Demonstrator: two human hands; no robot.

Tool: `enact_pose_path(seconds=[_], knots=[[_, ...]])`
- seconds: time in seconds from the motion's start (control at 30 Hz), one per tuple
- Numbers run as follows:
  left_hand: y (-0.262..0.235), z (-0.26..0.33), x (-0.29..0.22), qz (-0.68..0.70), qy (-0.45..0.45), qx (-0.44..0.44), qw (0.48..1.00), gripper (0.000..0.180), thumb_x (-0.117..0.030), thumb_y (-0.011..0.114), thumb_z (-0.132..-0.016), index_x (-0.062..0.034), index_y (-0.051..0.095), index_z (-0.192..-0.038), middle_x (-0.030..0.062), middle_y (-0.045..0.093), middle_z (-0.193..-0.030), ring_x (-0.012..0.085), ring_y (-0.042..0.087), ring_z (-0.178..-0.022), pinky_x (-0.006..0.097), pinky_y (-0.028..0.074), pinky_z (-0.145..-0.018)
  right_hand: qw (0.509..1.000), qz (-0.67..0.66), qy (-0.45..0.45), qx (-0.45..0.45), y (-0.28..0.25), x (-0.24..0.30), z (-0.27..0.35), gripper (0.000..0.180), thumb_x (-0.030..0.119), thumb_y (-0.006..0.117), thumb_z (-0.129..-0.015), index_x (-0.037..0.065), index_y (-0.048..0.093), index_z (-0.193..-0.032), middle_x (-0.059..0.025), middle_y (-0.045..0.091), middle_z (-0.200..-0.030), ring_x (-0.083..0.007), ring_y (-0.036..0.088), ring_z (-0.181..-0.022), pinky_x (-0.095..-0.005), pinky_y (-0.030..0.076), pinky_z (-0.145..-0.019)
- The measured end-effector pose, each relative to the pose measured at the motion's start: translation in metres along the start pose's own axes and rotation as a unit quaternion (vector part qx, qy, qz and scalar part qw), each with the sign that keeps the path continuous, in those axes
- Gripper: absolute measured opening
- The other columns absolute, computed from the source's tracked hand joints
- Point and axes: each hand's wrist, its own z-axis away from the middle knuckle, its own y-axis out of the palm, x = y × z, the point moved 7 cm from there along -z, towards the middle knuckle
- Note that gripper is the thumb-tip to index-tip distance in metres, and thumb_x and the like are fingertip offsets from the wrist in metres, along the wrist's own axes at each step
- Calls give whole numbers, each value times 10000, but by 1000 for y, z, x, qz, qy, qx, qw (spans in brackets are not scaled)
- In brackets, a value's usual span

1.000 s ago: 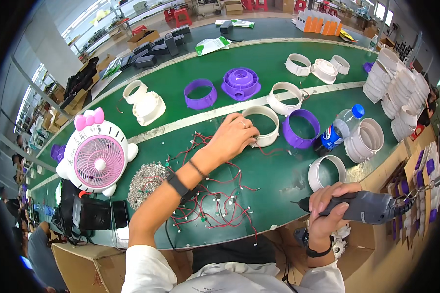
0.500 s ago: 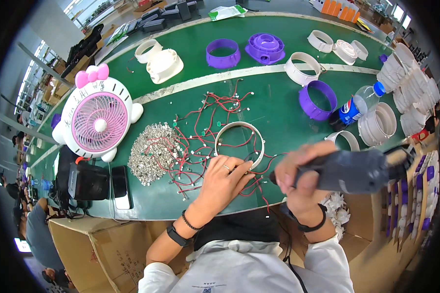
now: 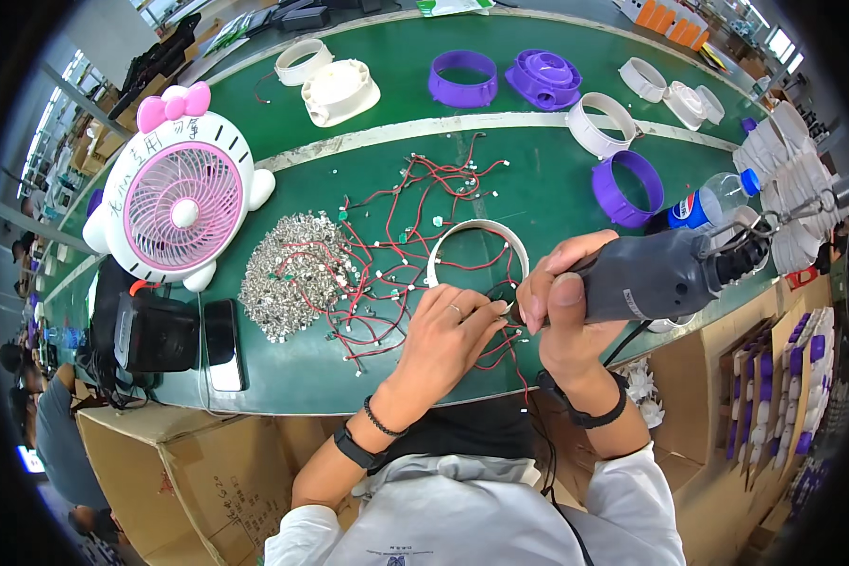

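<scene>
My left hand (image 3: 451,335) pinches the near rim of a white plastic ring (image 3: 478,225) that lies on the green table. My right hand (image 3: 568,307) is wrapped round a dark grey electric screwdriver (image 3: 646,281), held nearly level with its front end toward the ring's near right rim. My fingers hide its tip, so contact with the ring cannot be made out. Thin red and black wires with small connectors (image 3: 415,219) spread behind and left of the ring. A heap of small silvery screws (image 3: 294,274) sits left of the wires.
A pink and white fan (image 3: 184,193) stands at the left, near a phone (image 3: 224,344). White and purple rings (image 3: 629,184) stand across the back and right. A bottle (image 3: 717,201) and stacked white rings (image 3: 790,179) are at the right. The screwdriver hangs from a metal hook (image 3: 774,222).
My right hand has brought the screwdriver left and up, close to the ring and my left hand. My view has shifted a little. The left hand stays at the ring's near rim.
</scene>
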Motion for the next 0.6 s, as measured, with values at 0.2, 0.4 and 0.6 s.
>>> enact_pose_path(seconds=[0.2,0.4,0.6], knots=[[1,1,2,0,3,1,1000,264,-123,791,-825,-71,713,-1072,34,631,-952,259,585,-886,394,454,-836,996,39,-60,53,14,7,-4,262,186,716,-948,23,513,-979,-62,549,-740,-110,487,-561,-263,413,-511],[3,5,7,29,2,-17,999,256,-129,783,-837,-64,717,-1076,54,633,-988,276,605,-946,441,479,-922,988,84,-87,99,28,10,-4,322,238,693,-988,31,447,-972,-43,509,-645,-87,450,-456,-243,386,-412],[-4,3,4,77,4,-17,997,214,-111,771,-858,-59,704,-1054,59,646,-1055,279,630,-1006,486,468,-1046,991,69,-81,87,24,17,-6,364,311,683,-1000,38,444,-975,-30,495,-650,-87,456,-457,-241,386,-411]])
